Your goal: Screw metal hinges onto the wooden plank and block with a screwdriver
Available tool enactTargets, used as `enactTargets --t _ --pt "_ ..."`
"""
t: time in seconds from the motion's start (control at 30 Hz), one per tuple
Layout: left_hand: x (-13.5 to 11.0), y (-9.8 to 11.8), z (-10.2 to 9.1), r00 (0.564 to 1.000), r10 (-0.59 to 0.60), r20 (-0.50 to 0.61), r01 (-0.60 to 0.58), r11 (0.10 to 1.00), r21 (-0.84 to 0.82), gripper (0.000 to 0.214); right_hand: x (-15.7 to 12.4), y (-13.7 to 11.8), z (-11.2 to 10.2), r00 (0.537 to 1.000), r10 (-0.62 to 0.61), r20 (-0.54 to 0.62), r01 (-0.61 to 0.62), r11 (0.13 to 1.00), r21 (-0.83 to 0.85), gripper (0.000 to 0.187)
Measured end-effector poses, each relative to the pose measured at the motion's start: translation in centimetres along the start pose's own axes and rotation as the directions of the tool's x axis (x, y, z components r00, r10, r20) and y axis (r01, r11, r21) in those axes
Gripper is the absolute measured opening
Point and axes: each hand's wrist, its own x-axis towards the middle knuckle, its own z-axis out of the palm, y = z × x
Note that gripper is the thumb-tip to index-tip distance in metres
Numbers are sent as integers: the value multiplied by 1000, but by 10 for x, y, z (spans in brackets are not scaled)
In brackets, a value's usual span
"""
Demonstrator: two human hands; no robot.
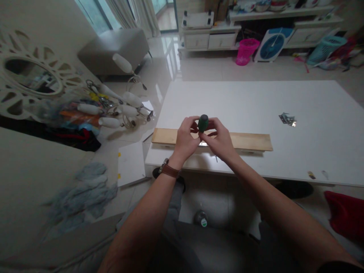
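A screwdriver with a green handle and dark end [203, 123] stands upright between my hands, its shaft hidden behind my fingers. My left hand [186, 136] closes on it from the left and my right hand [220, 138] from the right, the fingertips of both meeting around it. Beneath them lies a long wooden plank [250, 141] along the near side of the white table [244, 102]. A small metal plate [203, 144] shows at the plank's near edge, just below my fingers. Close to my right wrist, a thin screw-like piece [216, 159] is on the tabletop.
Several metal hinge-like brackets [287, 119] are heaped on the table's right. Small scraps [312, 174] lie by the near right edge. A white panel [131, 163] is at the left, a red seat [345, 216] at the lower right, and a bottle [201, 218] on the floor.
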Motion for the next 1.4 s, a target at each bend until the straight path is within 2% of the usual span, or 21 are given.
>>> enactTargets --t 0.27,0.63,0.97,1.17,1.3,1.4 --pt "0 -4 0 1000 11 24 -8 992 -125 60 0 3 0 1000 -1 10 1 1000 15 29" --pt "-1 -3 1 999 42 -12 -42 999 27 57 0 4 1 999 -30 -30 28 999 -36 30" --pt "0 -1 -1 1000 7 26 -3 988 -153 63 0 3 0 999 -38 -26 38 999 8 28" --pt "-1 -1 0 999 11 53 -8 999 -49 60 0 5 1 998 -40 -38 39 999 -17 29" --pt "-2 -1 2 999 21 27 -22 999 36 56 1 6 2 998 -38 -50 36 998 -48 28" --pt "-2 -1 2 1000 24 11 -25 999 30 53 0 4 1 999 -28 -41 26 999 -38 28"
